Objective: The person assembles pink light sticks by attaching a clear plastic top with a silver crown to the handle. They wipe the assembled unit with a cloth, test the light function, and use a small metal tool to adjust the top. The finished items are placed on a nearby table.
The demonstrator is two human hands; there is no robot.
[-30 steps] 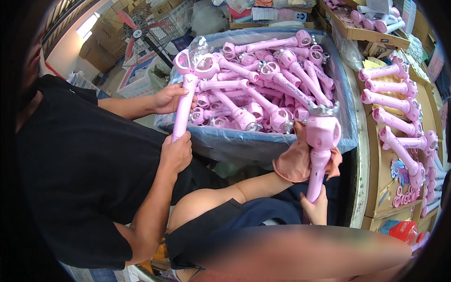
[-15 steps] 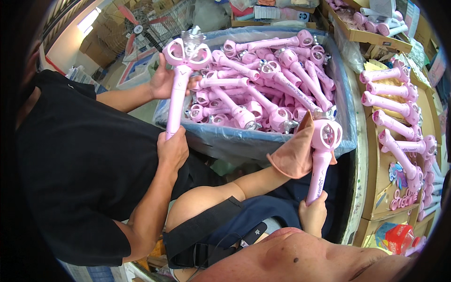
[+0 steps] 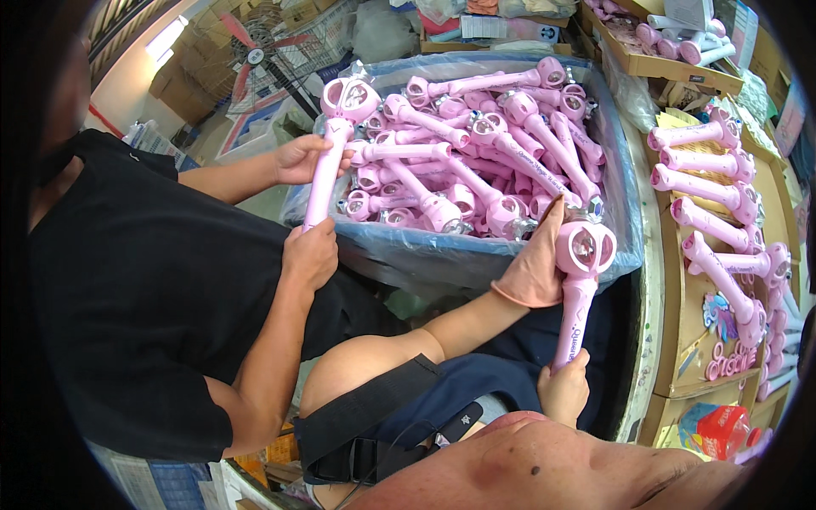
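Note:
Upright in front of me is a pink toy wand [image 3: 580,285] with a round, open-worked head and a clear gem inside it. My right hand [image 3: 564,389], bare, is closed around the lower end of its handle. A salmon-coloured glove covers my left hand [image 3: 535,270], which is pressed to the left side of the wand's head; its fingers pass partly out of sight behind the head. At the left, a co-worker in a black shirt holds another pink wand [image 3: 321,183], one hand [image 3: 309,255] at its bottom and the other hand [image 3: 303,160] below its head.
A large blue bin [image 3: 399,238] lined with clear plastic, heaped with pink wands [image 3: 476,153], stands beyond my hands. Along the right, several wands [image 3: 704,161] lie in an open cardboard box [image 3: 671,340]. A fan [image 3: 255,57] stands at the back left.
The co-worker's wand has turned, and its head has shifted right and down. My gloved left hand has moved closer against my wand's head; my wand has shifted slightly.

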